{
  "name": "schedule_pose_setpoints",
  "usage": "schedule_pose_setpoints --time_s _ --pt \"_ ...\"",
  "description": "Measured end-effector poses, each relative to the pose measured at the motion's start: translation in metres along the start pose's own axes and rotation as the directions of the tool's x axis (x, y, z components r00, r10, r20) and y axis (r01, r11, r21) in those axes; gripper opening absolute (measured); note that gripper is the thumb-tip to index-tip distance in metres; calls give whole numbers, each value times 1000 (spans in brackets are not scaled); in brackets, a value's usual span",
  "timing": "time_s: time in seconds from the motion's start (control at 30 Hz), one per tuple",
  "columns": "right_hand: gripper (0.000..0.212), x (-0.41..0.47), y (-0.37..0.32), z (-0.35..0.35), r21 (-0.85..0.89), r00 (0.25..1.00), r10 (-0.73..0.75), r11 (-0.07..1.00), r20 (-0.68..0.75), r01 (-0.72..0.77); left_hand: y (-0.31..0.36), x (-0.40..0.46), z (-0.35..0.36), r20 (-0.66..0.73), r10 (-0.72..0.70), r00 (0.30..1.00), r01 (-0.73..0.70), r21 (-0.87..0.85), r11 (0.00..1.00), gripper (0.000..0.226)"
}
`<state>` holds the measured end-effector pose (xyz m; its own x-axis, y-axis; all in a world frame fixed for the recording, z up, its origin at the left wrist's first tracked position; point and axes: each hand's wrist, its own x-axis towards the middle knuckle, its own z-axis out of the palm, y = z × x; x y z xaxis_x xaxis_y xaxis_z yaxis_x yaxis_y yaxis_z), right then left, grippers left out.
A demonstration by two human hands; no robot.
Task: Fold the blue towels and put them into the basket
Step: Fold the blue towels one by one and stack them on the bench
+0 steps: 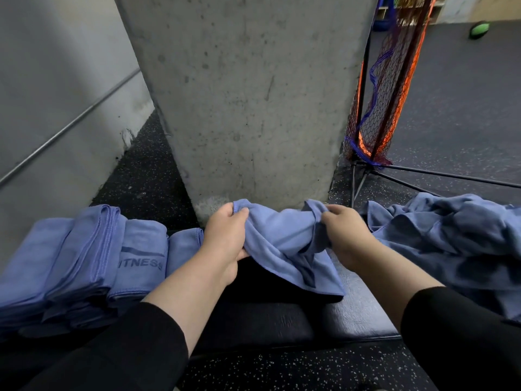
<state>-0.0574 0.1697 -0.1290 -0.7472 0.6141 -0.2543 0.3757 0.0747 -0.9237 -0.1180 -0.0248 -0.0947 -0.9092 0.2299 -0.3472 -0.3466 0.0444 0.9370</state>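
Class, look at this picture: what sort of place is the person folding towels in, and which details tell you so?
Probably a gym. One folded blue towel is printed with "ITNESS", the floor is speckled rubber, and a green ball lies beyond a sports net on a stand.

We see a towel (284, 244) held between the left hand (225, 235) and right hand (345, 232) over a padded bench (282, 320), folded towels (84, 263) on its left, a loose heap (451, 244) on its right, a pillar (248, 94) behind.
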Motion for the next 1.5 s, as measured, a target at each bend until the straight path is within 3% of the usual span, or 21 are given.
schedule_pose_setpoints --time_s 0.07,0.13,0.2,0.27,0.33,0.4,0.5,0.63,0.73,0.83,0.93,1.0,1.03,1.13,1.2,1.27,1.33,1.37,1.4,1.43,1.5 --pt "19 0 -8 -4 256 994 84 962 74 -100 -1 4 1 -43 7 999 -7 -11 1000 18" --pt "7 -3 -21 -4 376 986 74 918 148 -125 0 6 4 -26 -30 999 26 -134 991 21" --pt "15 -3 -27 -2 454 980 64 879 189 -145 0 1 8 75 -104 992 117 -208 971 22" --pt "18 -9 -30 -1 580 963 7 797 268 -167 -5 -6 11 170 -182 969 203 -117 972 21" --pt "30 -9 -31 0 395 970 -13 915 243 -87 -10 -6 12 131 -184 974 196 -81 977 21" --pt "55 -9 -30 -4 -39 988 -83 995 128 89 -7 -3 12 13 -110 994 111 -100 989 20" --pt "69 -6 -25 -11 -466 971 -222 853 84 235 7 2 8 -93 -3 996 -10 -142 990 20" --pt "64 -1 -20 -23 -569 983 -181 805 32 167 11 4 3 -158 111 981 -121 -58 991 25" --pt "49 3 -19 -31 -621 982 -183 776 -55 110 12 3 3 -141 132 981 -148 -116 982 27" --pt "30 3 -16 -41 -497 981 -156 864 -112 81 15 4 0 -100 123 987 -135 -122 983 28" --pt "24 1 -19 -40 68 993 70 996 -98 -63 17 7 -5 -71 78 994 -87 -136 987 21" --pt "24 1 -26 -38 425 974 227 881 8 -209 16 10 -8 -72 43 996 -52 -133 990 18" --pt "27 2 -28 -38 501 964 260 828 58 -253 16 10 -9 -70 35 997 -43 -128 991 19" --pt "22 -2 -28 -44 477 954 286 829 87 -292 14 11 -10 -89 33 995 -41 -91 995 24" --pt "17 -8 -30 -45 372 976 195 902 102 -219 14 11 -8 -102 28 994 -35 -63 997 26" --pt "26 -7 -25 -48 22 996 37 999 87 -39 15 10 -8 -124 30 992 -37 -55 998 27" --pt "31 -2 -18 -47 -406 992 -127 907 -13 111 16 10 -10 -162 52 985 -56 -19 998 28" --pt "32 2 -13 -46 -454 986 -152 885 -71 103 17 12 -11 -172 59 983 -60 -1 998 29" --pt "32 2 -13 -46 -400 983 -141 913 -118 82 17 14 -13 -183 68 981 -68 9 998 31" --pt "33 2 -15 -47 -226 981 -100 972 -167 61 18 15 -14 -190 70 979 -70 3 998 32" --pt "34 4 -22 -49 249 975 64 968 -214 -9 18 17 -15 -188 66 980 -70 -13 997 32"
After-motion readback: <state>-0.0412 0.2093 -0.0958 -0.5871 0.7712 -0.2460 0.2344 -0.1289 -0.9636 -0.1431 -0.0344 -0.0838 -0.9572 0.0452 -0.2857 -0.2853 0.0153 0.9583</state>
